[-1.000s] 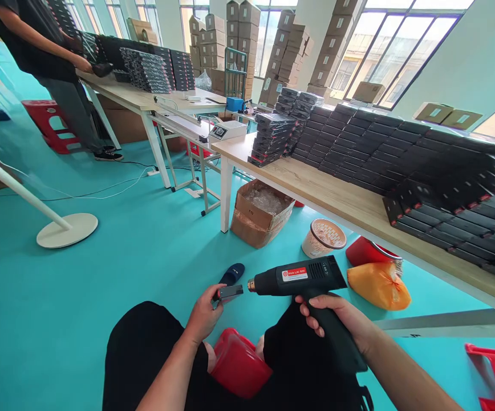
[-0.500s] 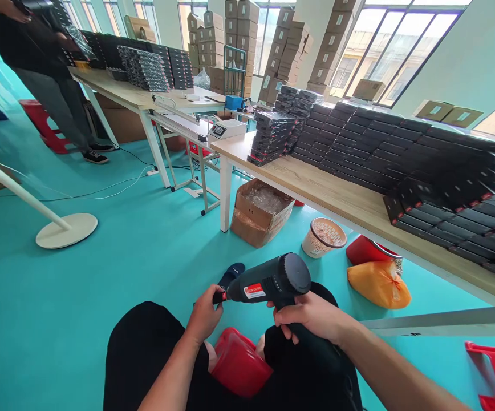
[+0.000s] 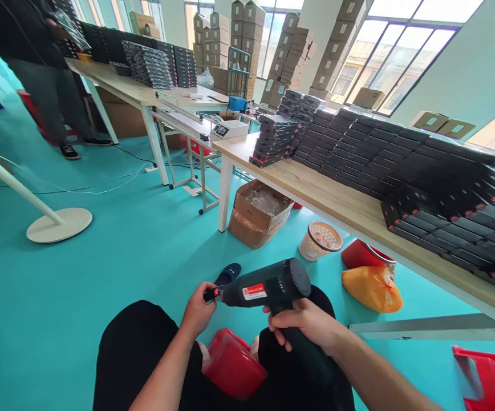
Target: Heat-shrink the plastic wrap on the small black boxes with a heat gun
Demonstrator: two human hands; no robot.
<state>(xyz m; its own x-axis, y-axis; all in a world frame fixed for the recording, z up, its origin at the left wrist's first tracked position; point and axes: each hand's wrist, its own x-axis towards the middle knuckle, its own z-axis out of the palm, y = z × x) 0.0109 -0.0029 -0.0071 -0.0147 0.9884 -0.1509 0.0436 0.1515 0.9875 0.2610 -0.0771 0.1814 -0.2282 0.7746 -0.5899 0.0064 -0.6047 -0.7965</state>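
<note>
My right hand (image 3: 305, 325) is closed round the grip of a black heat gun (image 3: 268, 285) with a red and white label. Its nozzle points left at a small black box (image 3: 210, 294) with a red end, which my left hand (image 3: 198, 311) pinches in front of my knees. Nozzle and box nearly touch. I sit on a red stool (image 3: 232, 362) whose seat shows between my black-trousered legs.
A long wooden table (image 3: 337, 200) at right carries stacked black boxes (image 3: 401, 154). Under it lie an open carton (image 3: 260, 212), a round tub (image 3: 319, 240), a red and an orange bag (image 3: 372, 288). Another person (image 3: 37, 68) stands at far left. A white stand base (image 3: 58, 224) rests on the teal floor.
The heat gun has swung from side-on to point at the small box, its nozzle now close against it. The person at far left has stepped further left.
</note>
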